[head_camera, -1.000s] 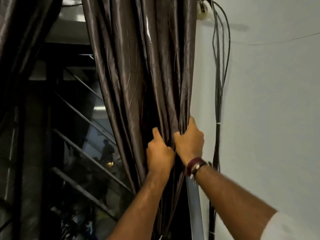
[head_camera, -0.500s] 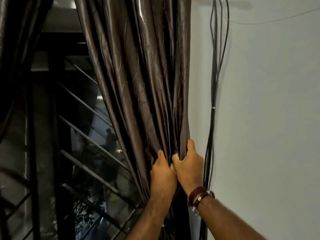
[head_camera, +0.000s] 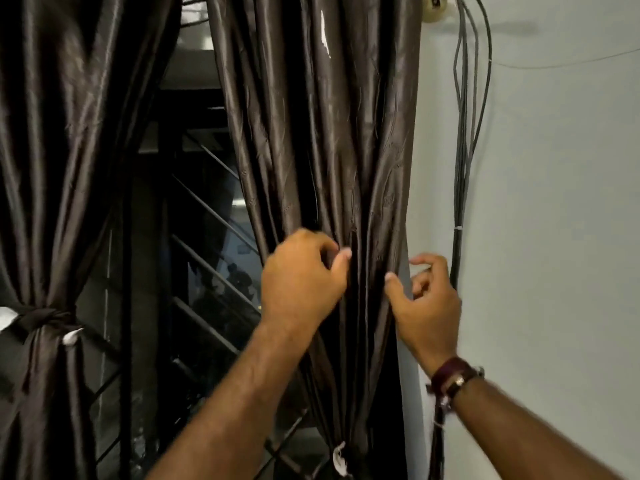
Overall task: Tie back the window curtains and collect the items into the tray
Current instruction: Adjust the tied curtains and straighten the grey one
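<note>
Curtains are the matter in hand: the right curtain (head_camera: 329,161), dark brown and glossy, hangs gathered against the pale wall (head_camera: 554,202) on the right, while the left curtain (head_camera: 45,168) is already cinched by a knotted tie-back (head_camera: 38,318) at the left edge. Half a second ago both hands were clamped side by side on the gathered folds; now they have been drawn apart. The left hand (head_camera: 301,282) is loosely curled, its thumb tip touching a fold, and the right hand (head_camera: 426,299) lies at the curtain's right edge, thumb against the cloth and fingers half curled in the air. Whether either hand actually pinches fabric cannot be told. The bunch appears to have been let go, so the right side is judged still untied. No tie-back for this curtain can be made out. A cable bundle (head_camera: 462,150) runs down the wall. No tray and no items are in view.
</note>
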